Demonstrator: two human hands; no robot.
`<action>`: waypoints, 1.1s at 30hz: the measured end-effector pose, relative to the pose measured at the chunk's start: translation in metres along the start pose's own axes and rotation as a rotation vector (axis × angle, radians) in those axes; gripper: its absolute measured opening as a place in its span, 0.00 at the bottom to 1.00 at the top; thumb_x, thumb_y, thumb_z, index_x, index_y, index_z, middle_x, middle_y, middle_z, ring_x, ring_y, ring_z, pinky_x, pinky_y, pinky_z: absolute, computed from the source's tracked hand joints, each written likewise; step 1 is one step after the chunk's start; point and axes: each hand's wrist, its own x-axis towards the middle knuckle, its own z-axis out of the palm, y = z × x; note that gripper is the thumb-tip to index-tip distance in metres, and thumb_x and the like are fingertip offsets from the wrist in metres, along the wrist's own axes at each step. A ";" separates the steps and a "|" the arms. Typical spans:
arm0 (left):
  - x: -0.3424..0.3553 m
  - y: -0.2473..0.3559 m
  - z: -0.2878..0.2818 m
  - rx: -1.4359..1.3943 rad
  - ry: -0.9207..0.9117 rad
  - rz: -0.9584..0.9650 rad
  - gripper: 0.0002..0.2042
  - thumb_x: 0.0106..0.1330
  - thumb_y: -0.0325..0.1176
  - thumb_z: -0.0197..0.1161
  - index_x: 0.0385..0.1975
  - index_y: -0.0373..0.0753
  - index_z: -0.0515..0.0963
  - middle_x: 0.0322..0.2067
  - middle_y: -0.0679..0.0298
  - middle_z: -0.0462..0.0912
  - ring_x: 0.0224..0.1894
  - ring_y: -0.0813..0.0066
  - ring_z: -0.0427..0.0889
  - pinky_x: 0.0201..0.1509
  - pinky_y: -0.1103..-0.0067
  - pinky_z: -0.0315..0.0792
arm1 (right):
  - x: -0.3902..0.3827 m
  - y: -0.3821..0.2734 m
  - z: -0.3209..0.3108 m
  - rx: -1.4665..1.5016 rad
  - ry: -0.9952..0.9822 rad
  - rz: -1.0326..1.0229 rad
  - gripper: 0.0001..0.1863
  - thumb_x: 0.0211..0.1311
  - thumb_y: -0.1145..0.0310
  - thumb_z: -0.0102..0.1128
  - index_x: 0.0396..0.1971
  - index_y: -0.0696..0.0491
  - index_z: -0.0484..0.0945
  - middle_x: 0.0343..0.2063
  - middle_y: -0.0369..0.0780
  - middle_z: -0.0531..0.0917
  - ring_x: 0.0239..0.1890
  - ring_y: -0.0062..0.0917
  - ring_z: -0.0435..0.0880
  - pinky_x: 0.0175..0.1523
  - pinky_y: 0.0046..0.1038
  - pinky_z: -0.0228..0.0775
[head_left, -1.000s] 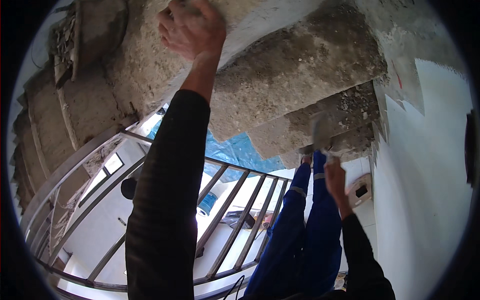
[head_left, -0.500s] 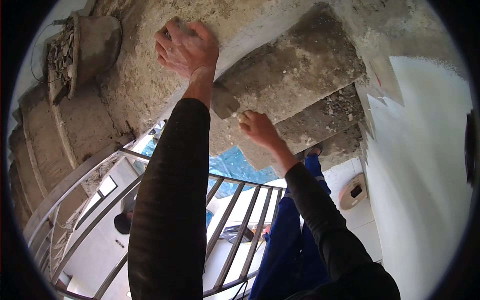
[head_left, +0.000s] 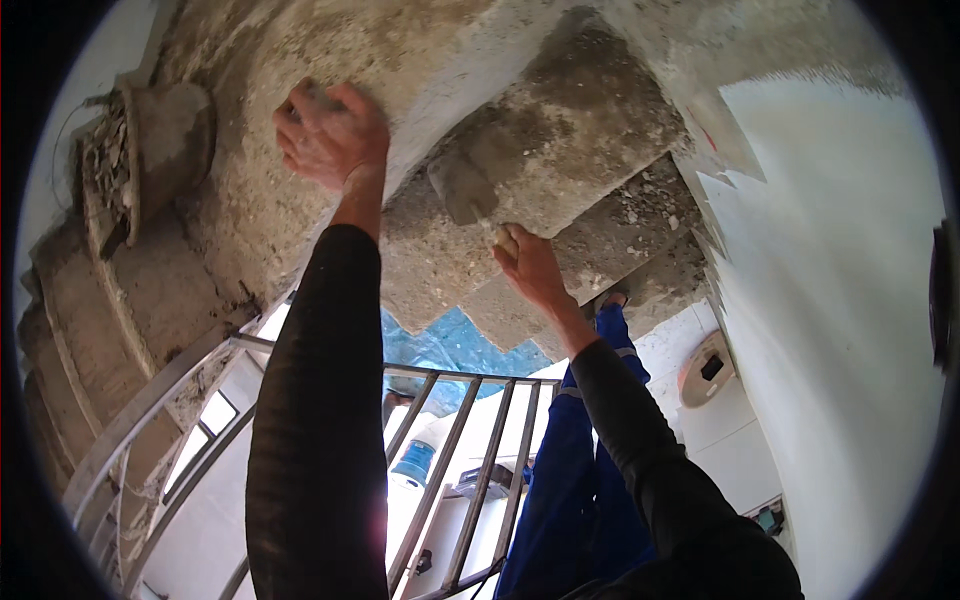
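My right hand [head_left: 532, 268] is closed around the short, pale handle of a trowel [head_left: 462, 188]. The trowel's wide grey blade lies against the rough concrete of a stair step [head_left: 560, 130], close to the raised edge on its left. Farther left, my left hand [head_left: 335, 137] rests on the dusty concrete slope [head_left: 400, 55], with its fingers curled under and the knuckles up. Nothing shows in that hand, though its underside is hidden.
A dirty bucket [head_left: 170, 140] filled with rubble leans on its side at the far left, above more steps [head_left: 165, 285]. Metal railing bars [head_left: 455, 470] stand below, with a blue sheet [head_left: 455, 345] beyond. On the right rises a partly painted white wall [head_left: 830, 300]. Debris [head_left: 640, 225] litters a lower step.
The view has shifted, so my left hand appears lower and farther left. The trowel blade has moved away from the raised edge, onto the step, still in my right hand.
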 end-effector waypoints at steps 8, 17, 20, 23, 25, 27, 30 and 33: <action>0.002 -0.004 -0.002 0.030 -0.024 -0.007 0.22 0.68 0.47 0.51 0.57 0.44 0.77 0.58 0.55 0.73 0.63 0.52 0.71 0.64 0.54 0.64 | -0.052 0.008 -0.023 0.174 0.296 0.319 0.13 0.67 0.65 0.65 0.45 0.56 0.79 0.31 0.49 0.86 0.32 0.42 0.87 0.36 0.38 0.77; -0.001 -0.001 0.002 0.014 -0.042 0.008 0.23 0.68 0.48 0.51 0.58 0.46 0.77 0.58 0.55 0.73 0.63 0.52 0.71 0.63 0.55 0.64 | -0.008 -0.008 -0.020 0.045 0.220 0.043 0.15 0.66 0.66 0.65 0.49 0.56 0.79 0.33 0.48 0.86 0.34 0.43 0.88 0.40 0.39 0.80; -0.002 -0.005 0.002 0.029 -0.035 0.006 0.22 0.68 0.48 0.52 0.57 0.47 0.77 0.58 0.56 0.73 0.62 0.52 0.72 0.64 0.56 0.65 | -0.001 0.007 -0.029 -0.006 0.166 0.088 0.16 0.66 0.67 0.66 0.50 0.57 0.79 0.33 0.49 0.87 0.35 0.43 0.88 0.41 0.39 0.79; -0.001 0.001 -0.001 0.025 -0.043 -0.017 0.22 0.67 0.48 0.53 0.57 0.47 0.77 0.58 0.56 0.74 0.62 0.52 0.72 0.64 0.56 0.65 | -0.026 0.036 -0.056 0.169 0.315 0.192 0.14 0.66 0.66 0.67 0.48 0.57 0.79 0.27 0.45 0.86 0.27 0.35 0.87 0.33 0.35 0.79; 0.000 -0.001 -0.002 0.026 -0.031 -0.004 0.22 0.67 0.47 0.53 0.57 0.47 0.77 0.58 0.56 0.74 0.62 0.52 0.72 0.64 0.56 0.64 | -0.049 0.044 -0.075 0.399 0.465 0.451 0.12 0.69 0.65 0.66 0.49 0.51 0.82 0.22 0.33 0.80 0.15 0.14 0.76 0.18 0.21 0.68; -0.001 -0.006 -0.002 0.033 -0.034 -0.013 0.22 0.67 0.47 0.53 0.57 0.47 0.77 0.58 0.57 0.74 0.62 0.52 0.72 0.64 0.56 0.64 | -0.065 0.026 -0.084 0.374 0.453 0.536 0.11 0.69 0.66 0.66 0.47 0.51 0.82 0.22 0.32 0.79 0.15 0.13 0.75 0.18 0.21 0.67; -0.002 -0.002 0.000 0.028 -0.046 -0.028 0.22 0.67 0.47 0.54 0.58 0.48 0.78 0.58 0.57 0.74 0.63 0.53 0.72 0.65 0.56 0.64 | -0.064 0.007 -0.092 0.408 0.404 0.550 0.08 0.70 0.66 0.65 0.43 0.53 0.80 0.21 0.31 0.78 0.14 0.13 0.74 0.17 0.21 0.66; 0.002 -0.001 -0.003 0.030 -0.042 -0.031 0.21 0.67 0.47 0.54 0.58 0.49 0.78 0.58 0.57 0.75 0.63 0.53 0.72 0.65 0.56 0.64 | -0.015 -0.011 -0.097 0.413 0.187 0.381 0.10 0.69 0.64 0.66 0.38 0.54 0.77 0.17 0.32 0.77 0.14 0.15 0.75 0.17 0.24 0.66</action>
